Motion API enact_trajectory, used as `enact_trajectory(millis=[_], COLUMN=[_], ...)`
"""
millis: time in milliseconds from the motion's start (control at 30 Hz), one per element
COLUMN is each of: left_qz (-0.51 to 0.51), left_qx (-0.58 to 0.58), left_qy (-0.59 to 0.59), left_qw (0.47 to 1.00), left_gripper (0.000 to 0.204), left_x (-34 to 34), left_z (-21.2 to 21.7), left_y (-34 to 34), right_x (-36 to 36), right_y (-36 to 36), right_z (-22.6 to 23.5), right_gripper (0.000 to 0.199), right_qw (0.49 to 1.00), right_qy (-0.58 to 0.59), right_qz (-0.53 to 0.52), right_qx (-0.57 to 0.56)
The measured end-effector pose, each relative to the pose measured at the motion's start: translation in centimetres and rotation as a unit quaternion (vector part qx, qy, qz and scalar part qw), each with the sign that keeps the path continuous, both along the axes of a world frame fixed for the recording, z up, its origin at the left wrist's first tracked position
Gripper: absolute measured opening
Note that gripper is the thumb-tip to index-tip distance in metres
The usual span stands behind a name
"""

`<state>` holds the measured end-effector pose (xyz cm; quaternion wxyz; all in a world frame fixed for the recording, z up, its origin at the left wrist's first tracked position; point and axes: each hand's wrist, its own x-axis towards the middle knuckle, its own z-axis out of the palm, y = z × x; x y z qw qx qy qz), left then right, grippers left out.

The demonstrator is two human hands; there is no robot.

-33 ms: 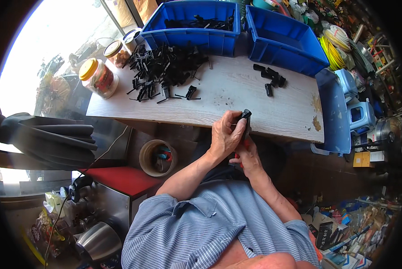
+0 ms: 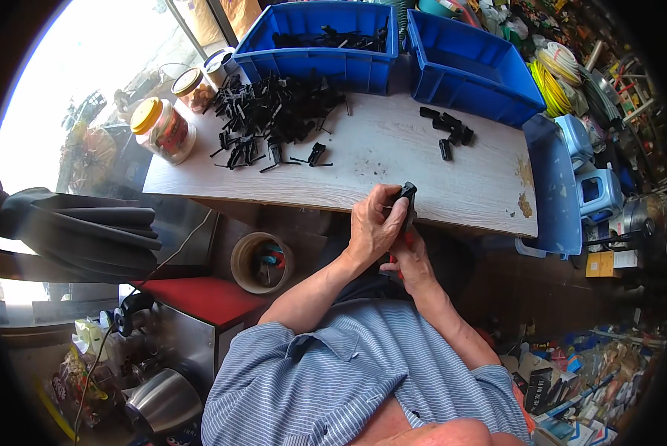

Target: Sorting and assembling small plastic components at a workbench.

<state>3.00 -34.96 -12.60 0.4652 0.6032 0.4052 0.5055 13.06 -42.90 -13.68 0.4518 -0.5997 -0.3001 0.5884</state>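
**Small black part held at the near edge of a workbench**

A small black plastic part (image 2: pixel 405 198) is gripped by the left hand (image 2: pixel 374 223) just at the near edge of a pale wooden tabletop (image 2: pixel 393 160); its fingers are curled closed around the part. The right hand (image 2: pixel 410 256) is seen just below and touching, its fingers closed on something with a red handle, too hidden to be identified. On the far left of the tabletop a large heap of black plastic pieces (image 2: pixel 270 119) is spread out. A smaller cluster of black parts (image 2: pixel 447 130) lies to the far right. Two blue plastic bins (image 2: pixel 315 63) (image 2: pixel 471 70) are set along the far edge. A clear jar with a yellow lid (image 2: pixel 162 128) stands at the left end.
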Motion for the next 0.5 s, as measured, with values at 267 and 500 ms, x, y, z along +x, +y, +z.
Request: enact_trajectory(millis=[267, 500], left_qz=[0.001, -0.029], left_qx=[0.007, 0.006], left_qy=[0.004, 0.055], left_qw=[1.0, 0.998], left_gripper=[0.022, 0.021], left_x=[-0.08, -0.13], left_z=[-0.07, 0.31], left_y=[0.02, 0.13], right_x=[-0.41, -0.33], right_y=[0.3, 0.16], right_z=[0.07, -0.46], right_gripper=[0.04, 0.031], right_qw=[1.0, 0.998], right_qy=[0.02, 0.057], right_qz=[-0.001, -0.012], right_qx=[0.006, -0.022])
